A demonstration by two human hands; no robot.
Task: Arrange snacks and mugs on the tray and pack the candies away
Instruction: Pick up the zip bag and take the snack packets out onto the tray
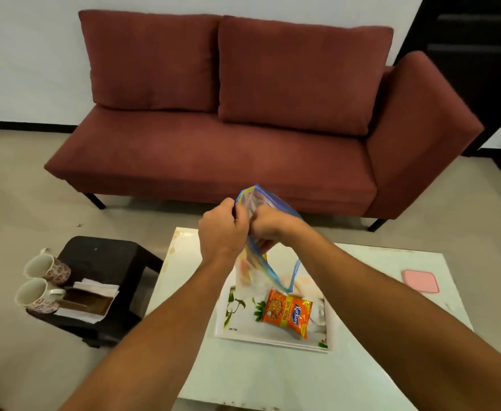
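Note:
A clear zip bag (258,271) with a blue rim hangs above the white flowered tray (243,330) on the table. My left hand (222,229) pinches the bag's top edge on the left. My right hand (268,229) is closed, its fingers pushed into the bag's mouth; whether it holds candy is hidden. Some coloured candies show through the bag's lower part. An orange snack packet (288,312) lies flat on the tray. Two flowered mugs (43,284) lie on their sides on the black stool (101,262) to the left.
A brown tray on white napkins (87,302) sits beside the mugs on the stool. A pink square pad (420,280) lies at the right of the pale table (362,366). A dark red sofa (243,129) stands behind the table.

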